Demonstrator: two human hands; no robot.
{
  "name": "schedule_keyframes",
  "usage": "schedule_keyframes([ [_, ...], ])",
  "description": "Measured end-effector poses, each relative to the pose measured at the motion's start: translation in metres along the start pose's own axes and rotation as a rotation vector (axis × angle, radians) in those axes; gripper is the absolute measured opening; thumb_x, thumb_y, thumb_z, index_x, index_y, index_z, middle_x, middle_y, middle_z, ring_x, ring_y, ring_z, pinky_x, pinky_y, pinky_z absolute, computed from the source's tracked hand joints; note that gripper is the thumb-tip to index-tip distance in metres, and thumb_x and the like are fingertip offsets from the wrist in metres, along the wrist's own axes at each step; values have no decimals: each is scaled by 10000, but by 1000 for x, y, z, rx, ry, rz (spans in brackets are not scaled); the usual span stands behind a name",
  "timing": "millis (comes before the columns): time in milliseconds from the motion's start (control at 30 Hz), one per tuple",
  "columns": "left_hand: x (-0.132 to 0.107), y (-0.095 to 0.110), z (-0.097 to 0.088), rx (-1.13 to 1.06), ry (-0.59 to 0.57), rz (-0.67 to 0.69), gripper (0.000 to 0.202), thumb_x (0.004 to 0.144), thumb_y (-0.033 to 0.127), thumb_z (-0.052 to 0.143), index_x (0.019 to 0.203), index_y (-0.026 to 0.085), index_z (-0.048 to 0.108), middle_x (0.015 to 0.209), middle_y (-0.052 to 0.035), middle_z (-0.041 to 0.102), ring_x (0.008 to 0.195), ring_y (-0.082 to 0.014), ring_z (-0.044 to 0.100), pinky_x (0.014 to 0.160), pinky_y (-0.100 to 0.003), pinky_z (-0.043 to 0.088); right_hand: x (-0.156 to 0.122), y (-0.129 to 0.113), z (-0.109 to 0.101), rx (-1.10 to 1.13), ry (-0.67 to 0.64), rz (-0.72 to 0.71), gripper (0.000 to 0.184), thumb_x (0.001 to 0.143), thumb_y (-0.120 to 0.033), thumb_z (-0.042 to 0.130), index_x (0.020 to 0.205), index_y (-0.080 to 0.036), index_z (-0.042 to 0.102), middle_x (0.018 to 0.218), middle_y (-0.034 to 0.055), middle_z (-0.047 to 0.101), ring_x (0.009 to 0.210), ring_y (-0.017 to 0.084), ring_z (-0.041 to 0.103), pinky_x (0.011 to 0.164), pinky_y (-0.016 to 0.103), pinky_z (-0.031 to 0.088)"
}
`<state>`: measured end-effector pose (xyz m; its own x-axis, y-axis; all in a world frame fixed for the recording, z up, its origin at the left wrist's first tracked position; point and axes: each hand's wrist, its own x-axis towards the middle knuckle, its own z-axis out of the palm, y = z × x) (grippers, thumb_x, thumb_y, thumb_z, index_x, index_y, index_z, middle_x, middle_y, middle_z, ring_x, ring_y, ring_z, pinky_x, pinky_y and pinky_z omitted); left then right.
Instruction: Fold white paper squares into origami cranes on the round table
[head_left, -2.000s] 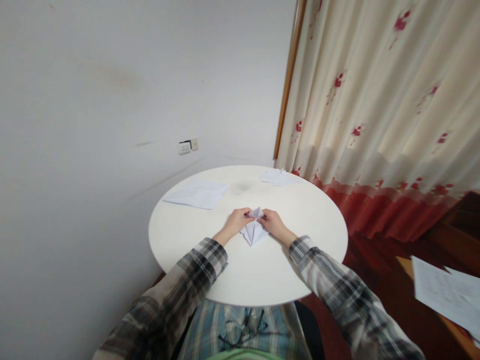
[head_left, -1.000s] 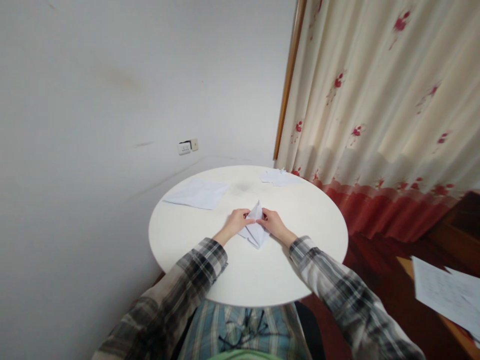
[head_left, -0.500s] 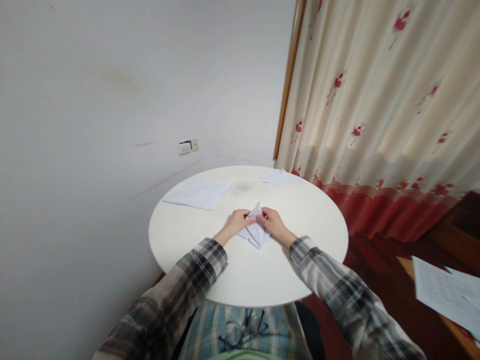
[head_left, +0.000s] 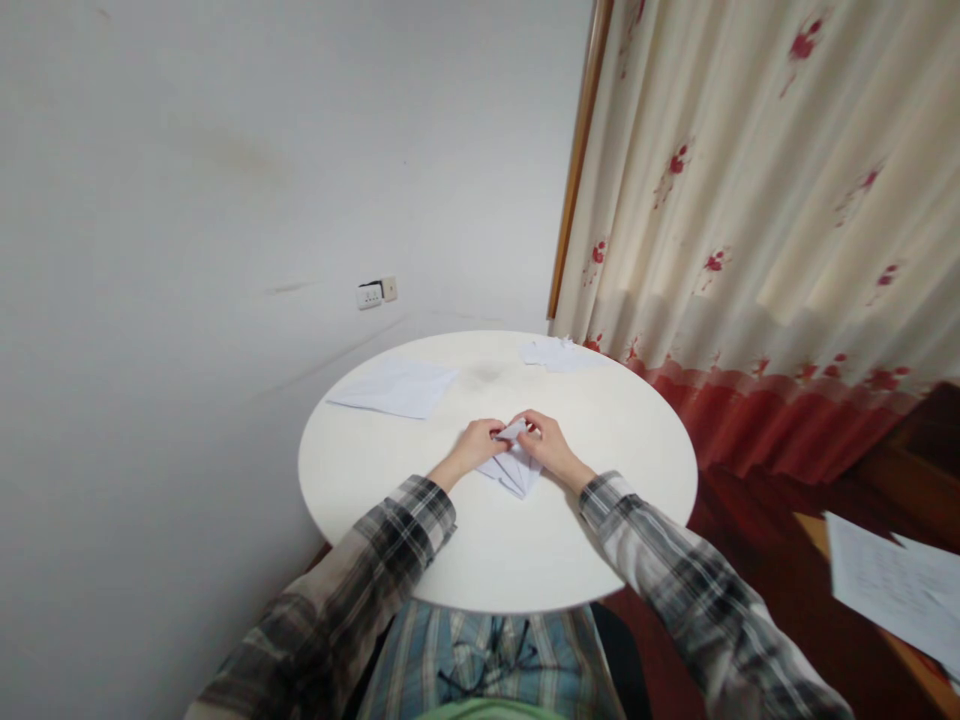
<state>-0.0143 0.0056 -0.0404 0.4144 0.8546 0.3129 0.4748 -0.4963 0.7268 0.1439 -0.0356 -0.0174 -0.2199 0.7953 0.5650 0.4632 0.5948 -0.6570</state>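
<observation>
A folded piece of white paper [head_left: 517,472] lies near the middle of the round white table [head_left: 375,470], creased lines running toward its near point. My left hand [head_left: 478,447] pinches its left side between thumb and fingers. On the other side my right hand [head_left: 546,442] grips the top part, its index finger curled over the far tip. That tip is bent down toward me, between the two hands. The fingers partly cover the paper's upper edges.
Flat white sheets [head_left: 397,387] lie at the table's back left. Torn paper scraps [head_left: 551,354] sit at the back right. A wall with a socket [head_left: 370,296] is behind, a flowered curtain [head_left: 712,200] to the right. Written papers [head_left: 885,580] rest on a wooden surface lower right.
The paper's far tip, which pointed away from me, is now folded down toward me. My right fingers have moved up over it, while my left hand stays nearly in place.
</observation>
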Motion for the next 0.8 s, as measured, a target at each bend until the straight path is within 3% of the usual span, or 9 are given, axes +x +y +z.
schedule_keyframes([
  [567,0,4,-1,120,-51,85,81,663,185,551,617,154,610,641,11,553,665,-134,515,628,-228,376,0,1,-2,-78,162,-123,173,813,-265,484,803,-181,635,800,52,639,769,155,551,732,280,421],
  [800,-1,7,-2,106,-46,83,87,655,181,549,586,152,594,613,15,527,630,-129,496,602,-229,365,-2,-1,-3,-117,160,-129,206,839,-274,451,795,-183,631,792,57,627,769,160,543,735,290,417],
])
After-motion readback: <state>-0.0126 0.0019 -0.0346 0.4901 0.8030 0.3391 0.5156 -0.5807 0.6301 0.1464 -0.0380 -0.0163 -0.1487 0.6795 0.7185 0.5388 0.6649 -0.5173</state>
